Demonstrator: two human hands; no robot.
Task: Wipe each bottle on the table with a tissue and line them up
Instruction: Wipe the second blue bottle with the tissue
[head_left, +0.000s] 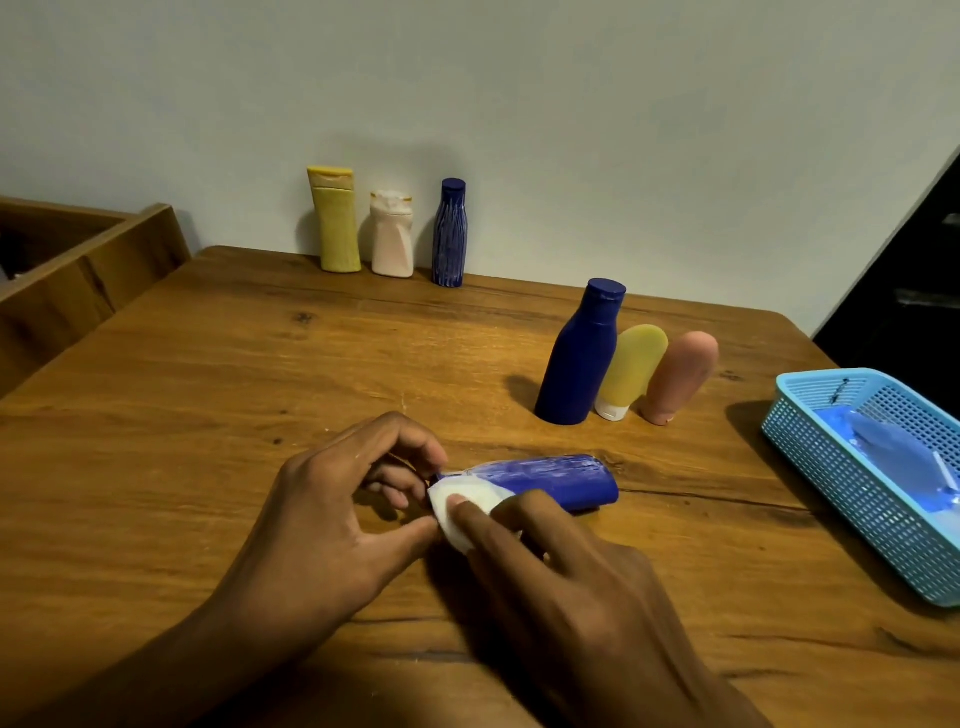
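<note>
A blue bottle (550, 483) streaked with white lies on its side on the wooden table (208, 364), its cap end towards my hands. My left hand (332, 519) pinches that cap end between thumb and fingers. My right hand (550, 577) presses a folded white tissue (465, 512) against the bottle's neck with its fingertips. Along the far edge by the wall stand a yellow bottle (336, 221), a white bottle (392, 236) and a streaked blue bottle (450, 234). Further right stand a plain blue bottle (579, 358), a yellow tube (631, 371) and a pink tube (680, 376).
A light blue mesh basket (831, 467) holding a blue pack sits at the table's right edge. A wooden box or frame (78, 265) adjoins the table at the left. A pale wall runs behind the table, with something dark at far right.
</note>
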